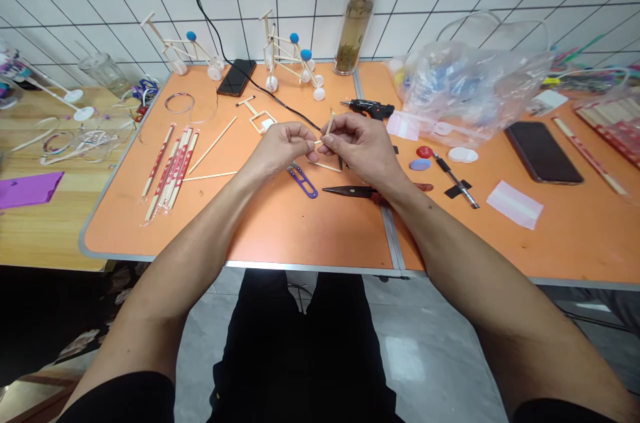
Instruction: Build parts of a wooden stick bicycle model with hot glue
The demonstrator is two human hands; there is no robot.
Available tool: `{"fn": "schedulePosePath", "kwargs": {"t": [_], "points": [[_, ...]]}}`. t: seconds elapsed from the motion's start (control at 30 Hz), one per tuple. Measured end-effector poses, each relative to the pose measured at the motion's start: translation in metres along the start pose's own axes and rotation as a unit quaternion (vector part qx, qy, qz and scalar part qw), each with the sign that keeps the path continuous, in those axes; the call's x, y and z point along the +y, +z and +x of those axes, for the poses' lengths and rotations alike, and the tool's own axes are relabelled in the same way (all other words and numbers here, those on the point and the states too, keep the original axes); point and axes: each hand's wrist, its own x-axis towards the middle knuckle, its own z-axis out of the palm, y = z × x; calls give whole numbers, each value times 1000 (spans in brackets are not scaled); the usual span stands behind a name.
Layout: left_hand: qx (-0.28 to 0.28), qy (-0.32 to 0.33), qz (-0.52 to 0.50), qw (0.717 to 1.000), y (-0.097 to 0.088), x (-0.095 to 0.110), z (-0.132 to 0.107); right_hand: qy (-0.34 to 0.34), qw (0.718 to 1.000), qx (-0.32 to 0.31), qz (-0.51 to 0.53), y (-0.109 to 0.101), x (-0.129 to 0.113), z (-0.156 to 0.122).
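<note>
Over the orange table, my left hand (pixel 283 146) pinches a short piece of wooden stick (pixel 319 142) between thumb and fingertips. My right hand (pixel 357 146) is closed on another short wooden stick (pixel 330 121), which points up from its fingers. The two pieces come together between the hands; whether they are joined I cannot tell. Below the hands lie purple-handled thread snips (pixel 303 183), a loose stick (pixel 327 167) and dark-jawed pliers (pixel 350 191), partly under my right wrist. A small stick frame (pixel 260 120) rests just behind my left hand.
Wrapped chopsticks (pixel 170 169) and bare sticks (pixel 213 146) lie at left. Behind stand stick-built tricycle models (pixel 293 59), a phone (pixel 237 77) and a tea bottle (pixel 356 23). A glue gun (pixel 370 109), plastic bag (pixel 465 89), pen (pixel 457 181) and second phone (pixel 544 152) are at right.
</note>
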Motion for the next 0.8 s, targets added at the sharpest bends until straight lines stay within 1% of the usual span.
{"fn": "schedulePosePath", "kwargs": {"t": [0.13,0.3,0.37,0.43,0.53,0.6,0.8], "points": [[-2,2,11,1000,-1,0,0,-6,1000,-7,-6,1,0,0],[-6,-5,-11,1000,-1,0,-1,-18,999,-7,-44,2,-4,-1],[3,-16,-48,999,-1,0,0,-18,999,6,-50,3,-6,-2],[23,-30,-105,994,-1,2,1,-19,999,30,-41,3,-6,-1],[52,-58,-197,977,2,5,2,-18,997,76,-15,3,-6,0],[60,-76,-243,965,6,6,1,-16,995,97,-4,4,-4,0],[98,-93,-341,930,21,-1,1,-31,992,119,-4,10,-4,-1]]}}
